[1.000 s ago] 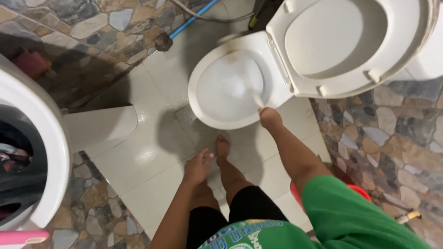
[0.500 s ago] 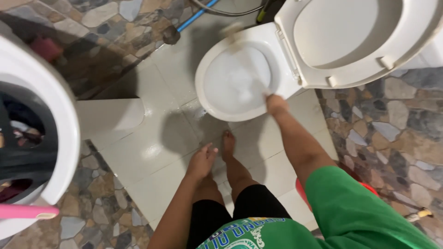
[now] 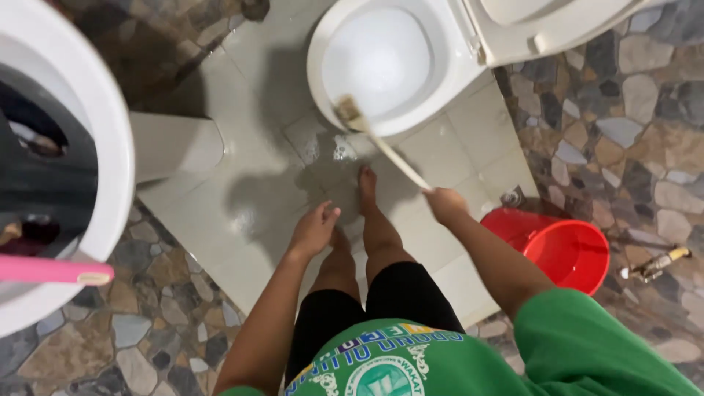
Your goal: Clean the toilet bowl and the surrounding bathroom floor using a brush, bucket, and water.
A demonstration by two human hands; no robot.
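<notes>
White porcelain fills the twelve o'clock part of the head view: a toilet bowl [image 3: 396, 62] with its seat and lid [image 3: 543, 26] raised toward one o'clock. A toilet brush [image 3: 378, 143] slants across the bowl's front rim, its bristled head resting on the rim at about eleven o'clock from the hand that holds it, its pale handle running down toward four o'clock. The right hand [image 3: 446, 204] has its grip clenched around the lower end of that handle, the arm in a green sleeve reaching in from five o'clock. The left hand [image 3: 314, 231] hangs free over the wet floor tiles [image 3: 257, 213], its grip released, fingers loosely spread and holding nothing; it hovers just beside the person's bare feet [image 3: 367, 191], which stand on the tiles below the bowl at six o'clock from it.

At three o'clock from the right hand a red bucket [image 3: 565, 249] stands by the stone-patterned wall [image 3: 631, 132], with a brass tap [image 3: 656, 264] just beyond it at three o'clock. At nine o'clock, near the frame's left edge, a round white basin-like rim [image 3: 110, 161] curves around a dark inside, and a pink handle [image 3: 51, 270] crosses its lower part. A pale plinth [image 3: 176, 143] sits on the floor between that rim and the toilet.
</notes>
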